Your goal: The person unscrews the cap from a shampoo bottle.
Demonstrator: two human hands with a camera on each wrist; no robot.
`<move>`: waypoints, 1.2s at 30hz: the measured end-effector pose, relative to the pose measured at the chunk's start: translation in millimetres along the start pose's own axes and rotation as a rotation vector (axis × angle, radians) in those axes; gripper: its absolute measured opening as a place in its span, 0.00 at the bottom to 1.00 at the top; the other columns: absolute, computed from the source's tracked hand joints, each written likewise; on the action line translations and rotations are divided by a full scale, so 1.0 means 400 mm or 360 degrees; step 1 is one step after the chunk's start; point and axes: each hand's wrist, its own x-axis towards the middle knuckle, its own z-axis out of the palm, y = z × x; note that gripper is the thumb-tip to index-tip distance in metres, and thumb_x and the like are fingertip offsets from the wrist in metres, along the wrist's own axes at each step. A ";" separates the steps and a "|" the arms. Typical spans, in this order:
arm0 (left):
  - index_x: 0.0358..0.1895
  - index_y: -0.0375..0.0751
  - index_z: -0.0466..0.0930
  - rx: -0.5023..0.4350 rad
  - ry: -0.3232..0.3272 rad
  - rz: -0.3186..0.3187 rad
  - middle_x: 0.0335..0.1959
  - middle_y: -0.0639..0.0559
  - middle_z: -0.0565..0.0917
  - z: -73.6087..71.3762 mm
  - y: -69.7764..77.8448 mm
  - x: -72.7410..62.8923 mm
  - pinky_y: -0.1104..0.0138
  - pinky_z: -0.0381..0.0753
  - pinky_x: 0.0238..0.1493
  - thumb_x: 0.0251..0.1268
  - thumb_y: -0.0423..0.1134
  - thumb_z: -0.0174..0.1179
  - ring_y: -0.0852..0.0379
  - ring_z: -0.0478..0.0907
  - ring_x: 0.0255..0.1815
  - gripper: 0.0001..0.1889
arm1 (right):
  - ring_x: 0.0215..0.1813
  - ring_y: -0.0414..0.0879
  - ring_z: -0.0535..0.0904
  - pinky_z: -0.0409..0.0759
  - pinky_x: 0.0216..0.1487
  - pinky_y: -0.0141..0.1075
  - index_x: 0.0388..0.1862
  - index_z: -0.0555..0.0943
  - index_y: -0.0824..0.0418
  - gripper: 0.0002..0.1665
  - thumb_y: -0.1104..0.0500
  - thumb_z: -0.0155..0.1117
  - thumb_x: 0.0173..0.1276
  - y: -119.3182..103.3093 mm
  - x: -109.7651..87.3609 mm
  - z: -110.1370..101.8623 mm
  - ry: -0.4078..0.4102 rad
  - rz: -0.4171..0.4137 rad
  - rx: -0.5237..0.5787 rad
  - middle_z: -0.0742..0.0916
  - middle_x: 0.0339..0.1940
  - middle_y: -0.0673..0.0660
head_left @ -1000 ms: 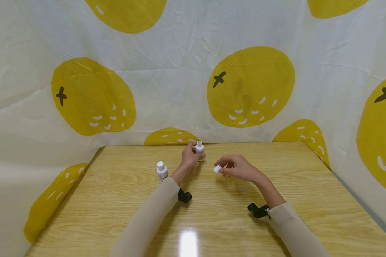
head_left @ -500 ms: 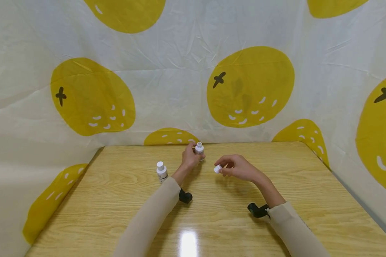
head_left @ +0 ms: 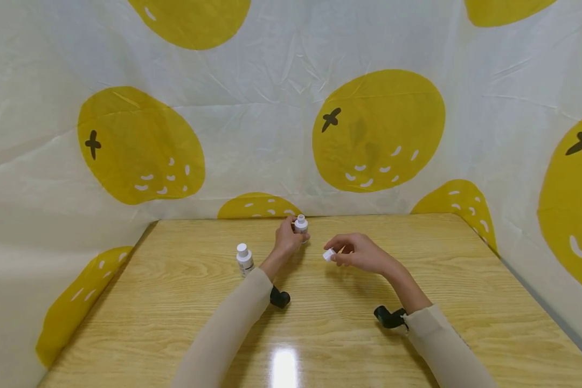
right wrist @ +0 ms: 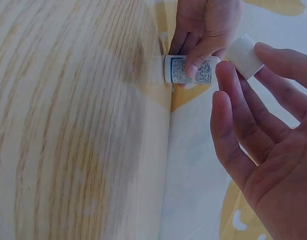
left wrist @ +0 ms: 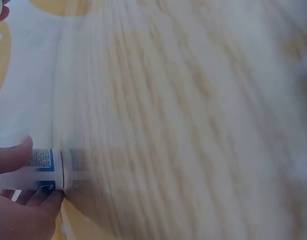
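Near the table's back edge, my left hand grips a small white bottle that stands upright with its neck uncovered. In the left wrist view, thumb and fingers wrap the bottle, whose base meets the table. To the right, my right hand pinches a white cap between thumb and fingertips, above the table and apart from the bottle. The right wrist view shows the cap tilted, with the labelled bottle beyond it. A second white bottle, capped, stands left of my left forearm, which partly hides its base.
The wood-grain table reaches back to a pale cloth printed with yellow fruit, which also hangs along both sides. A black wrist mount juts from the left wrist, and another black mount from the right.
The uncovered bottle in my left hand sits very slightly lower than a second ago. Both hands keep their holds and have hardly moved; the capped bottle stays in place.
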 end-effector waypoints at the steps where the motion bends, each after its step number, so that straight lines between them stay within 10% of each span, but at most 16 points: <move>1: 0.62 0.35 0.77 0.0006 0.0004 0.0004 0.54 0.36 0.85 0.000 0.000 -0.001 0.50 0.81 0.63 0.62 0.29 0.72 0.40 0.82 0.59 0.25 | 0.41 0.63 0.87 0.87 0.41 0.47 0.59 0.83 0.67 0.18 0.60 0.65 0.75 0.001 -0.001 0.000 -0.0003 -0.0003 0.0004 0.89 0.44 0.64; 36: 0.71 0.35 0.71 -0.0070 -0.0010 -0.0127 0.66 0.34 0.78 -0.056 0.008 -0.089 0.48 0.81 0.64 0.61 0.34 0.73 0.37 0.78 0.67 0.34 | 0.41 0.64 0.86 0.87 0.43 0.55 0.55 0.84 0.64 0.14 0.61 0.66 0.74 -0.004 0.001 0.002 0.0206 0.0027 -0.0015 0.90 0.45 0.62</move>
